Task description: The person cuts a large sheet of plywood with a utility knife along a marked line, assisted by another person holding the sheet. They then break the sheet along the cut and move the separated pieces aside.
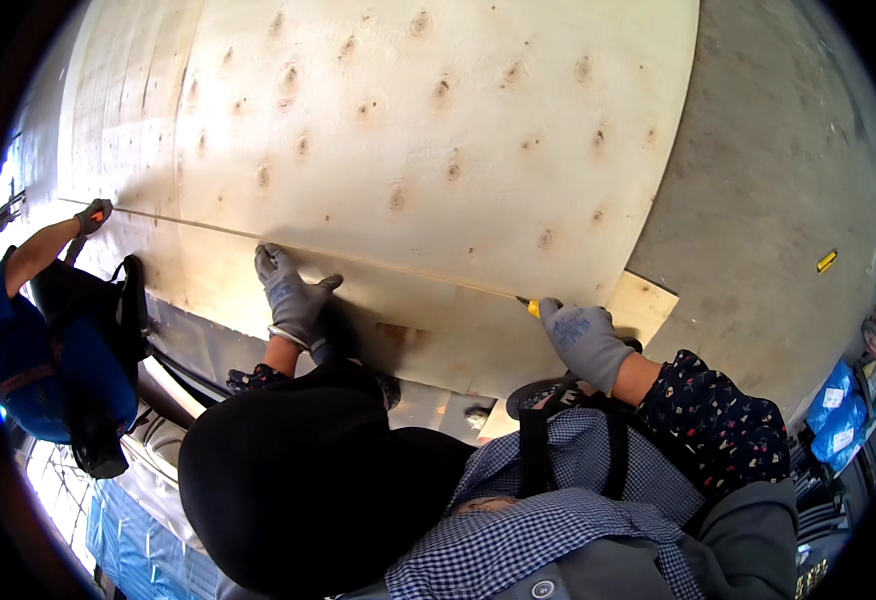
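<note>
A large knotty plywood sheet [438,120] lies in front of me, with a long straight line or seam running across it near my side. My left hand [293,292], in a grey work glove, presses on the narrower plywood strip [438,325] just below that line, thumb spread from the fingers. Farther right, my gloved right hand [583,340] is closed around a yellow utility knife [532,306]. Its dark tip points left, at or close to the line. Most of the knife's handle is hidden in my grip.
At the left a co-worker's gloved hand [94,215] holds something orange at the line's far end. Another yellow cutter [826,261] lies on the concrete floor [758,200]. A plywood offcut [642,305] sticks out at the right corner. Blue plastic bags [838,415] are at far right.
</note>
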The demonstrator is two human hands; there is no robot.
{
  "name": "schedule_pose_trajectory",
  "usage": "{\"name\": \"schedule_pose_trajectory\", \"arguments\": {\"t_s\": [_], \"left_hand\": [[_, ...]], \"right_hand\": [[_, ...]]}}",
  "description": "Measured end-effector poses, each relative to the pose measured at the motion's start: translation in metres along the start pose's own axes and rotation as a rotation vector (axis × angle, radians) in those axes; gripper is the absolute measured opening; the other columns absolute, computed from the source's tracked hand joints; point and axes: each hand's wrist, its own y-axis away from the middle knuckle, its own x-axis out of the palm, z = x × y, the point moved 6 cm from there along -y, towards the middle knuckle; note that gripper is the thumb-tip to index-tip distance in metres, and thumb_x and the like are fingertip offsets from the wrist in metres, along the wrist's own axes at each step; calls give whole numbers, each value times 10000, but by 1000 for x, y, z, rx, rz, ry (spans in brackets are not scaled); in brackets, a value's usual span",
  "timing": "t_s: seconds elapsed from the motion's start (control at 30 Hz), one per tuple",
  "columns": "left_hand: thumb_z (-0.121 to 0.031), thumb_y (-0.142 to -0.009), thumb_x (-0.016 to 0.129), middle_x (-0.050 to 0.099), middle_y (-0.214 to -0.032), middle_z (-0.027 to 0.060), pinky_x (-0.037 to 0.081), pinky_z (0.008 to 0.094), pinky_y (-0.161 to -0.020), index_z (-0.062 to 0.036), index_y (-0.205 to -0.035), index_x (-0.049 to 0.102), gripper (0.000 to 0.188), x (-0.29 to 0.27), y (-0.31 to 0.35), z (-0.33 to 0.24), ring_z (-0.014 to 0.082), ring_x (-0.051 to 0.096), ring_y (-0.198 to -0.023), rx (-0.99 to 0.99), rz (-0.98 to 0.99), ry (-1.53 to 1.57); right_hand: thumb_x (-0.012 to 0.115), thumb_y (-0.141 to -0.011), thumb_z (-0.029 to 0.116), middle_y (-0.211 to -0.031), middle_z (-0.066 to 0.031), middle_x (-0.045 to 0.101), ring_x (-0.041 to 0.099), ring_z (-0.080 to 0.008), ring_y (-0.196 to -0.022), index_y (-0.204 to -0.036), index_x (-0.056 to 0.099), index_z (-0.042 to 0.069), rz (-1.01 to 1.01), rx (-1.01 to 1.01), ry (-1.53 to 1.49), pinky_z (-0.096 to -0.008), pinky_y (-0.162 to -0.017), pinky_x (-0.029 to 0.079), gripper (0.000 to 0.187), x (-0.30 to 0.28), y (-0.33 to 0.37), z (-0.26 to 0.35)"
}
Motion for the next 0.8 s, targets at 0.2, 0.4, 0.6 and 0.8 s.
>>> {"name": "schedule_pose_trajectory", "arguments": {"t_s": [0.2,0.4,0.6,0.8], "left_hand": [[-380,-576,875,220,-1440,354,219,432,-1140,154,-1394,201,1187,6,-5,2,446,196,-1373,-1,9,-20],[-394,-574,877,223,-1443,354,221,431,-1140,155,-1392,209,1190,6,-4,8,440,206,-1375,-17,11,-49],[-389,-572,876,226,-1440,359,218,439,-1138,161,-1389,209,1189,9,-5,9,445,200,-1375,-7,-1,-31],[-379,-572,875,226,-1433,361,226,434,-1136,151,-1390,203,1183,6,-9,8,453,204,-1366,-1,-39,-42]], "right_hand": [[589,-833,142,-666,-47,659,663,-183,-538,-947,494,46,47,13,11,-294,-422,486,176,19,19,-22],[617,-799,129,-709,-84,664,682,-212,-613,-958,492,34,40,39,-100,-312,-484,518,224,30,48,-50],[614,-798,131,-732,-80,666,679,-207,-629,-984,504,47,88,52,-65,-322,-501,508,231,38,66,-64],[573,-826,131,-689,-75,656,664,-198,-571,-979,498,51,178,200,-39,-344,-456,476,188,64,134,-132]]}}
